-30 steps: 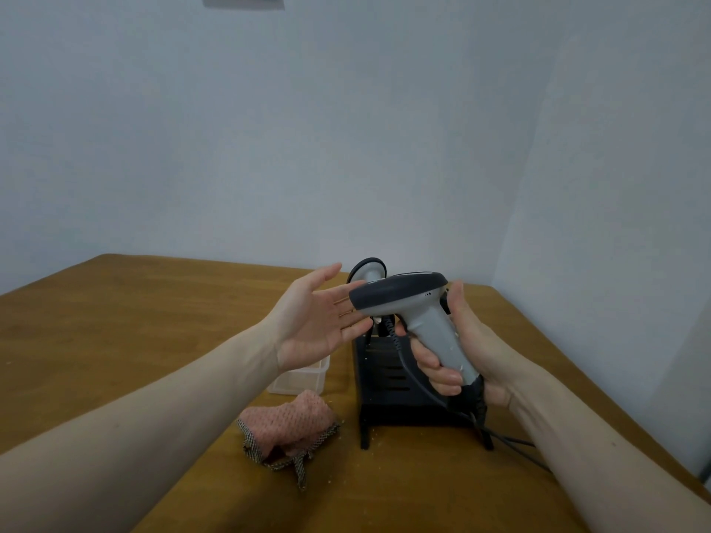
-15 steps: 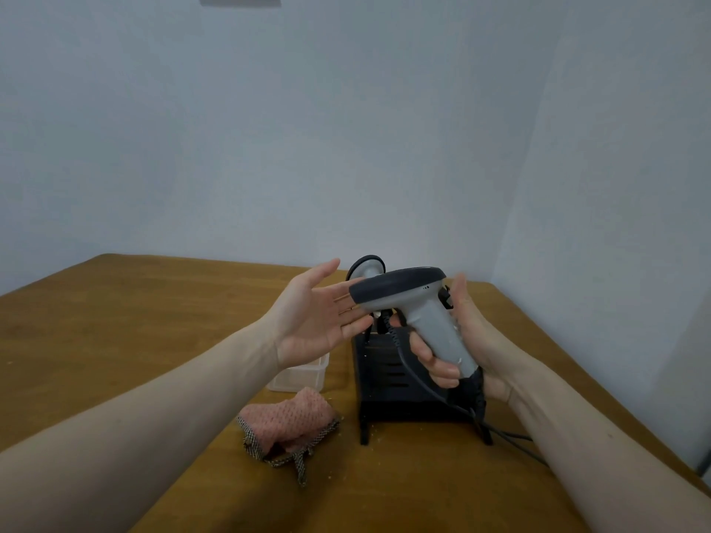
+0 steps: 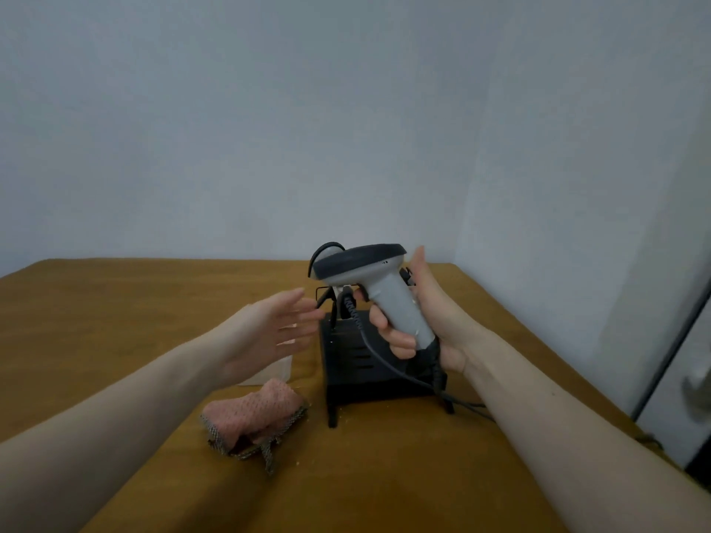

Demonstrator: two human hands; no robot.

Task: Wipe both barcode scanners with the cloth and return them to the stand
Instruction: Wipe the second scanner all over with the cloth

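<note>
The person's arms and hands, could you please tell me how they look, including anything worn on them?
Both forearms are bare right up to the bottom edge of the picture: no sleeve shows. The left hand and the right hand wear no gloves. No ring, watch, bracelet or strap can be seen on the fingers or wrists. The left hand is slightly blurred, so fine marks there cannot be told.

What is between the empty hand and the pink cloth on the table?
In the head view, a small clear plastic box sits on the wooden table between the open left hand and the crumpled pink mesh cloth, partly hidden by the hand.
</note>
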